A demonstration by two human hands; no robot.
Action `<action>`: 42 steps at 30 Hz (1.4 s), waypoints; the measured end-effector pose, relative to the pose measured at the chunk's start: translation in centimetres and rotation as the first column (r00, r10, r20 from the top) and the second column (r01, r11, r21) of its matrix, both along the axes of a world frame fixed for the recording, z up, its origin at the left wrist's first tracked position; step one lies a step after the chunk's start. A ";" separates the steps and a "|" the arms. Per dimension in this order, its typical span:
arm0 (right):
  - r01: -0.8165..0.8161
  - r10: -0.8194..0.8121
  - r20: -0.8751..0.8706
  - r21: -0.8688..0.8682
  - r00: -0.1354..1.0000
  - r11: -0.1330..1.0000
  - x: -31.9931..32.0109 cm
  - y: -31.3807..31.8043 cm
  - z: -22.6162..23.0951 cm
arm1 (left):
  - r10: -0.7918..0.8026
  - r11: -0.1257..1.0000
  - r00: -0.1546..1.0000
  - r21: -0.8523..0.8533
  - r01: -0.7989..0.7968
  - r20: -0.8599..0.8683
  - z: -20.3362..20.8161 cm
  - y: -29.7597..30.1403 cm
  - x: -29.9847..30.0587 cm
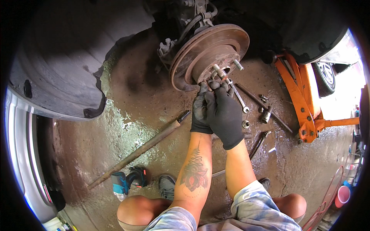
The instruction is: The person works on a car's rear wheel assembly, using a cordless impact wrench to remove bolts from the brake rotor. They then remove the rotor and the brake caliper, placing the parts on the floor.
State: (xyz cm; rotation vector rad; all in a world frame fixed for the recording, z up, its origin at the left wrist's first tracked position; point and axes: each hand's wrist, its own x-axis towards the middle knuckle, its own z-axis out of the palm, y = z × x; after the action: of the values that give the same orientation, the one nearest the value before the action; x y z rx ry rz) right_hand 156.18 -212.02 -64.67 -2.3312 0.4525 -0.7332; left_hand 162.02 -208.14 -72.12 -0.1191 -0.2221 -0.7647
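A rusty brake disc (210, 52) with wheel studs (219, 72) sits in the wheel well. Both of my hands, in dark work gloves, meet at the lower front of its hub. My left hand (200, 111) is closed, fingertips raised against the hub's lower edge. Beside it and partly over it, my right hand (226, 115) is also closed, its fingers bunched at the same spot. What they pinch is hidden by the gloves. A combination wrench (239, 97) lies on the floor just right of my right hand's fingers.
A long pipe (142, 150) and a blue-black cordless power tool (129, 181) lie left of my arms. Right, on the wet floor, are a metal bar (279, 121), a socket (266, 115), a smaller socket (246, 124) and a ratchet (259, 144). An orange floor jack (304, 104) stands beyond.
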 end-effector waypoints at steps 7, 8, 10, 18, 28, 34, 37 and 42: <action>0.003 0.000 -0.030 0.092 1.000 0.996 0.3 0.3 -0.3 | -0.002 0.997 1.000 -0.082 0.002 -0.010 -1.0 -0.2 0.3; -0.008 0.009 -0.006 0.110 1.000 0.994 0.3 0.1 -0.6 | -0.013 0.998 1.000 -0.067 0.012 -0.009 -1.3 -0.2 0.4; -0.019 0.014 0.025 0.230 1.000 0.973 0.4 -0.3 -1.1 | -0.015 0.996 1.000 -0.092 0.014 -0.007 -0.9 -0.3 0.2; -0.133 0.091 0.098 0.789 0.991 0.600 0.6 -0.4 -0.8 | -0.032 0.995 0.997 -0.095 0.038 0.067 -0.5 -0.1 0.6; 0.013 -0.033 0.107 0.181 0.994 0.983 0.7 1.5 -0.8 | 0.016 0.999 0.998 -0.037 -0.018 -0.062 0.6 0.5 0.2; 0.122 -0.143 0.105 0.191 0.984 0.974 1.0 2.4 -1.2 | -0.172 0.980 0.949 0.050 0.192 -0.264 0.2 2.6 1.3; -0.018 -0.111 0.175 0.605 0.978 0.796 1.1 2.2 -2.0 | -0.069 0.979 0.989 0.181 0.093 -0.133 0.9 2.0 0.4; -0.191 0.043 0.202 0.806 0.978 0.560 0.4 0.2 -3.9 | -0.064 0.945 0.996 0.318 0.079 -0.056 -0.1 2.4 0.9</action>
State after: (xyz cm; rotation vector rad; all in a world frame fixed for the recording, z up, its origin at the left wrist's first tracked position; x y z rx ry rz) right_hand 156.63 -211.80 -68.58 -1.3669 0.4328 -0.4738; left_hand 162.87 -205.77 -72.24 0.1641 -0.0482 -0.8600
